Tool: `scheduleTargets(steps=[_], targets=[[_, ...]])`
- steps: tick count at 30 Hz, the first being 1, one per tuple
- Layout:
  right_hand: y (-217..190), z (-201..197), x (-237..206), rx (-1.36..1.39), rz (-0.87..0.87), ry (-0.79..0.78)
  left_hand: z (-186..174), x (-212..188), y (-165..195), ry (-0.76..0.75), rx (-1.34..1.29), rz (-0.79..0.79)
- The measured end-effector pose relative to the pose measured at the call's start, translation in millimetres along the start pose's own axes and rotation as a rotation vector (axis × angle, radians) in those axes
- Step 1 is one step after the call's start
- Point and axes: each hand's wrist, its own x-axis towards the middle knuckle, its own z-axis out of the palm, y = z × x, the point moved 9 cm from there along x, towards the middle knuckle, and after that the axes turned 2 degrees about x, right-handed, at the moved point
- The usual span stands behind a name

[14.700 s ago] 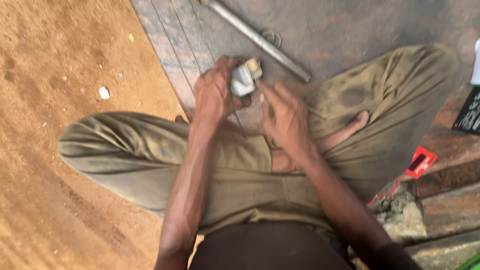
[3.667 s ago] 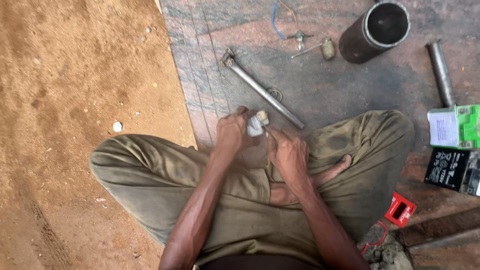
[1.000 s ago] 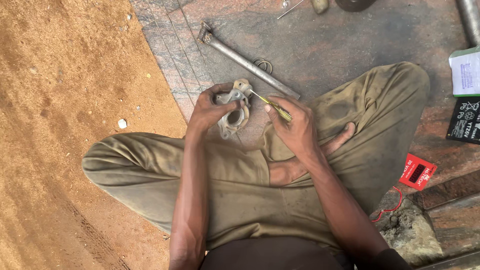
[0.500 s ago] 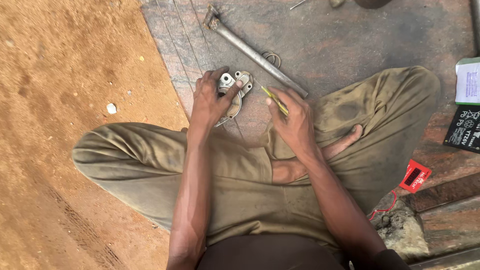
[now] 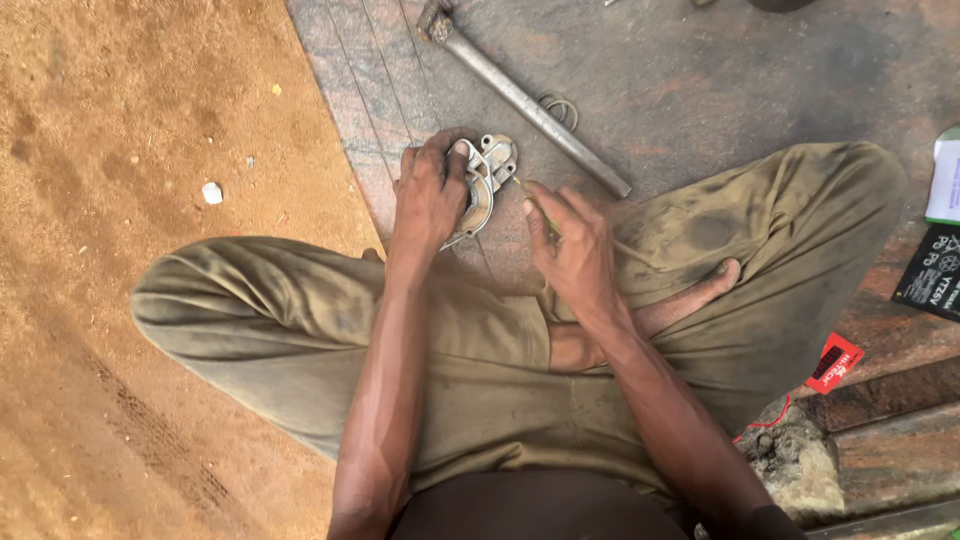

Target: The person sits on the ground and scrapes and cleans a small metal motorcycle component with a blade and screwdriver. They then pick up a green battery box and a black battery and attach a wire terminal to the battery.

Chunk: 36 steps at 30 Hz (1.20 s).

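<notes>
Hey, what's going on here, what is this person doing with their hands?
A person sits cross-legged on a stone slab. The left hand presses a small pale metal part against the slab. The right hand holds a thin yellowish tool, its tip at the part. A long metal rod lies just beyond on the slab.

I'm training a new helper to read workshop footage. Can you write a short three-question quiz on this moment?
1. True or false: the left hand grips the curved pale metal casting.
2. What does the right hand hold? A) a thin yellowish tool B) a hammer C) nothing
3. Fill in: the long grey metal rod lies on the ___ slab, beyond the casting.

Key: 1 true; 2 A; 3 stone.
</notes>
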Motion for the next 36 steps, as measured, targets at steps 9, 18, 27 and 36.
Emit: scheduleTargets(steps=[9, 18, 27, 36], targets=[[-12, -8, 3, 0.03, -0.043, 0.029, 0, -1, 2, 0.024, 0.02, 0.021], [6, -13, 3, 0.222, 0.118, -0.039, 5, -4, -1, 0.005, 0.022, -0.054], [11, -16, 18, 0.201, 0.188, -0.097, 9, -3, 3, 0.056, 0.085, -0.065], [11, -14, 22, 0.121, 0.074, -0.123, 16, 2, 5, 0.125, 0.142, 0.025]])
